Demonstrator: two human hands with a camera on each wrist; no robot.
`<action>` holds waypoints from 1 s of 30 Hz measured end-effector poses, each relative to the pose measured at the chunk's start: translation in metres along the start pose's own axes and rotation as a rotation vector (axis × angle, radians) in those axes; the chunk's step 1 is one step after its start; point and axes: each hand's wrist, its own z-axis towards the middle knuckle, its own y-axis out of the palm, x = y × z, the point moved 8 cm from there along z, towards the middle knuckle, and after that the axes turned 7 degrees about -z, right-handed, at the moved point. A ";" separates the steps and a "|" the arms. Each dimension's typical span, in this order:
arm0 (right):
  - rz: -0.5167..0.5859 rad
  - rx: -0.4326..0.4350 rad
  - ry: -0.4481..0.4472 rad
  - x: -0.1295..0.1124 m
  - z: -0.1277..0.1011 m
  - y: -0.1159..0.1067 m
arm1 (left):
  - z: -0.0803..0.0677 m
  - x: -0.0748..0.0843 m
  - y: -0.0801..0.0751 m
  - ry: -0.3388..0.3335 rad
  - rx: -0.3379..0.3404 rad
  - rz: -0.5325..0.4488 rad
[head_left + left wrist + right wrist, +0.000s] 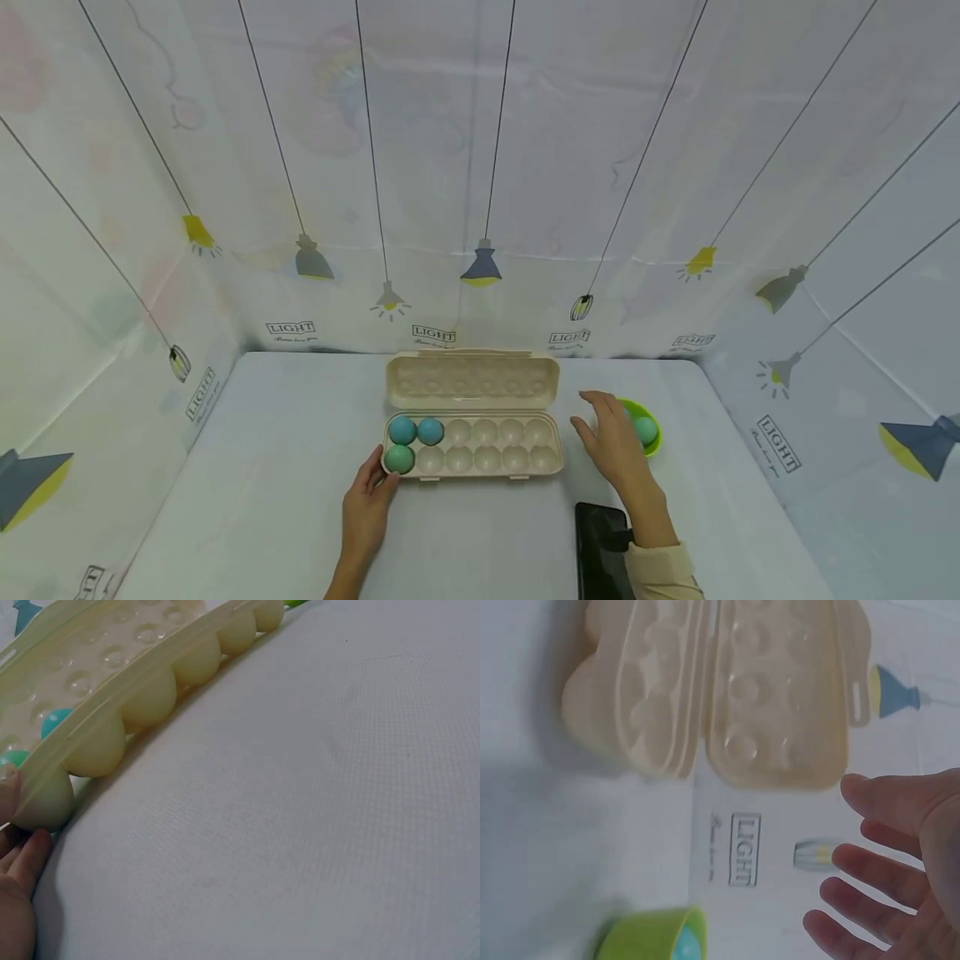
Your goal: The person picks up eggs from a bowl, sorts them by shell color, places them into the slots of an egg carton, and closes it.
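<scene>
A beige egg carton (472,490) lies with its lid (472,381) folded back. Two blue eggs (431,431) and a green egg (399,459) sit in the cups at its left end; the other cups hold nothing. My left hand (365,508) grips the carton's front left corner, thumb at the rim and fingers low against the end cup (45,799). Off the carton's right end, my right hand (613,437) is raised with fingers spread and nothing in them. Beside it stands a lime-green bowl (657,443), partly hidden by the hand, with a green egg (646,430) and a blue one inside.
A black flat device like a phone or tablet (596,550) lies near the front edge, partly under the right forearm. White cloth (285,467) covers the table. Curtains printed with lamps (480,167) hang behind and at both sides.
</scene>
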 end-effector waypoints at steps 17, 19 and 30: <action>-0.104 0.035 0.076 0.084 -0.017 -0.008 | -0.005 -0.003 -0.002 -0.026 -0.002 0.023; -0.121 -0.002 0.091 0.091 -0.016 -0.006 | -0.005 -0.002 -0.003 -0.032 0.002 0.027; -0.203 -0.175 0.149 0.115 -0.016 0.006 | -0.013 0.033 0.006 -0.034 -0.023 0.026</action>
